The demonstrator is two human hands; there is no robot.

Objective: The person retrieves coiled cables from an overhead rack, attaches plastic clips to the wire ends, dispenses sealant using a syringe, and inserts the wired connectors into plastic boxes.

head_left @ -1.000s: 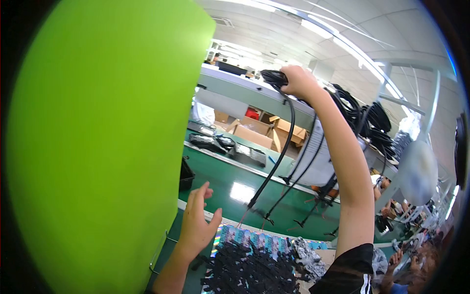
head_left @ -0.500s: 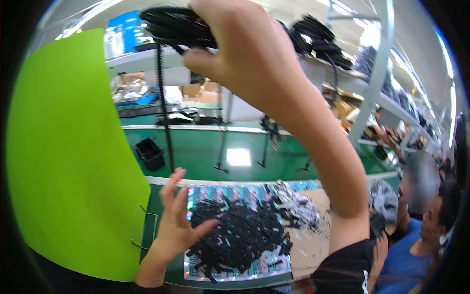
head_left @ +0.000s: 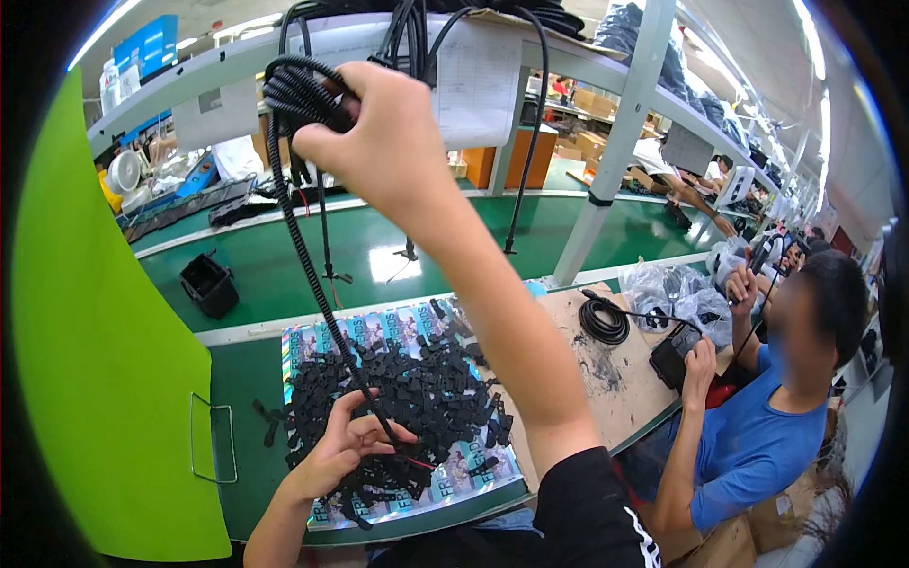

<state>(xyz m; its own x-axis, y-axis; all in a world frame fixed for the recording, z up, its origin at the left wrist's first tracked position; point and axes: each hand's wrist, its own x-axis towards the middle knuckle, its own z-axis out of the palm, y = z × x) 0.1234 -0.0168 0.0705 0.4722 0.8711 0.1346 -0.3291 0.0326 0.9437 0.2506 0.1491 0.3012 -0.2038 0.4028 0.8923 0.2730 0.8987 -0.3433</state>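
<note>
Head view, with the heap of small flat black pieces (head_left: 445, 388) as reference. The heap lies on a glossy, multicoloured printed sheet (head_left: 450, 488), which rests on the dark green bench (head_left: 241, 369).

Your right hand (head_left: 383, 133) is raised above the far side of the heap. Its fingers are wrapped around the bundled loops of a long black corrugated cable (head_left: 301, 260), thumb on the near side. From that bundle, one length of the cable slants down to the heap, where thin red wire shows at its lower end.

Your left hand (head_left: 355, 450) is low over the near left part of the heap. Its fingers are bent around the cable's lower end; whether they pinch it or only touch it cannot be told.

Left of the heap stands a bright green panel (head_left: 95, 360), with a thin metal wire frame (head_left: 213, 437) at its edge. Beyond the heap, to its left, sits an open black box (head_left: 209, 286). Right of the heap, a brown board (head_left: 568, 346) bears a coiled smooth black cord (head_left: 603, 319). Farther right of the heap, a co-worker in a blue sleeveless top (head_left: 757, 454) has one hand at a dark case (head_left: 670, 358).
</note>
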